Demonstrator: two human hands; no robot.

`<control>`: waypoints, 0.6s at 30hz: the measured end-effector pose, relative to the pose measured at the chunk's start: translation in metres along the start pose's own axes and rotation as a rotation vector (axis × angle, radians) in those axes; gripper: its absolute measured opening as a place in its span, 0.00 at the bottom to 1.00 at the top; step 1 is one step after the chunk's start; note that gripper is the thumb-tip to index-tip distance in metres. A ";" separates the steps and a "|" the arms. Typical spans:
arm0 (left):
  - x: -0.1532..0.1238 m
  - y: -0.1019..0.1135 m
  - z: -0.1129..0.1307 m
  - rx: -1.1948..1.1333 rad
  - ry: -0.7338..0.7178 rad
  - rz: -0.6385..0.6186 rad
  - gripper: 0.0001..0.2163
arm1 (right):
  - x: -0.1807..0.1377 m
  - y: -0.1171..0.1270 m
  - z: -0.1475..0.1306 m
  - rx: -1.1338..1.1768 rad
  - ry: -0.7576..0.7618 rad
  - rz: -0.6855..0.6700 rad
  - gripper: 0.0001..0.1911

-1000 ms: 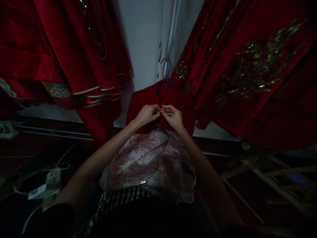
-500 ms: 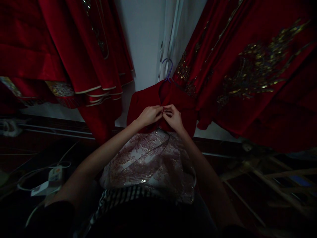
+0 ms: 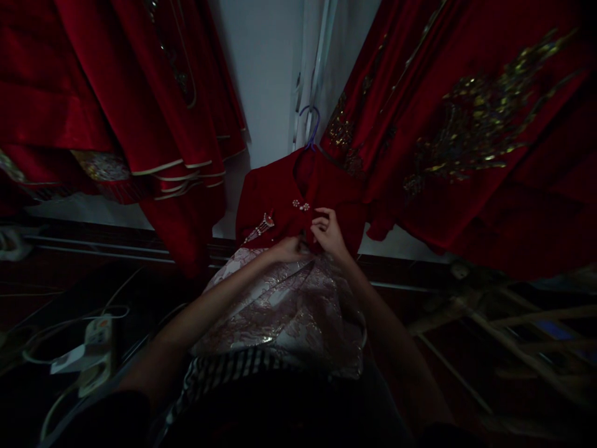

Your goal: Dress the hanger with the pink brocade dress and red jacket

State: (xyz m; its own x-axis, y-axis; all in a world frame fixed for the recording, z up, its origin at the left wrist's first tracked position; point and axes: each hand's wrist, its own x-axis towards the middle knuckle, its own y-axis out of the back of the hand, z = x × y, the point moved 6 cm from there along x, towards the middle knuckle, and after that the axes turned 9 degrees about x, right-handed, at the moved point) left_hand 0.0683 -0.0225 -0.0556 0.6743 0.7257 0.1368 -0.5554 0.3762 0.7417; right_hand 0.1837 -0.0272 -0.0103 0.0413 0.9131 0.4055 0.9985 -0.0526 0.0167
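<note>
Jacket (image 3: 282,219) on hanger (image 3: 318,121), centre. Clasp (image 3: 301,205) looks done up; closure below it unclear. Left hand (image 3: 291,249) curled at jacket's near edge, right hand (image 3: 328,231) half-curled right of clasp; cannot tell if either grips.

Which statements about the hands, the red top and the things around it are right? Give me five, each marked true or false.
1. The left hand is lower in the picture than the right hand. True.
2. A small beaded piece shows on the front of the red top. True.
3. The left hand covers that small beaded piece. False: it is uncovered, above the left hand in the picture.
4. A purple hanger is at the red top's neck. True.
5. The power strip lies at the picture's right. False: it is at the left.
</note>
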 end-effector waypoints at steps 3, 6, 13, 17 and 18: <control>0.013 -0.015 0.010 -0.257 -0.058 0.205 0.24 | 0.004 -0.010 -0.011 0.172 -0.067 -0.085 0.27; 0.024 -0.029 0.013 -0.452 -0.097 0.333 0.23 | 0.002 -0.012 -0.023 0.243 -0.098 -0.113 0.27; 0.013 -0.040 0.004 -0.310 -0.101 0.162 0.19 | -0.016 0.028 -0.023 0.021 -0.109 -0.136 0.17; 0.002 -0.014 0.018 0.077 -0.209 0.208 0.10 | -0.026 0.071 -0.005 -0.310 -0.114 -0.043 0.13; 0.001 -0.010 0.023 0.156 -0.232 0.189 0.09 | -0.029 0.078 0.001 -0.360 -0.142 -0.028 0.14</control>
State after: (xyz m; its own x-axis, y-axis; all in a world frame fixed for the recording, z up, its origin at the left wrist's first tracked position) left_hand 0.0858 -0.0387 -0.0479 0.6691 0.6169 0.4144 -0.6121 0.1413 0.7780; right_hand 0.2609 -0.0573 -0.0219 0.0444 0.9618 0.2700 0.9237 -0.1425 0.3555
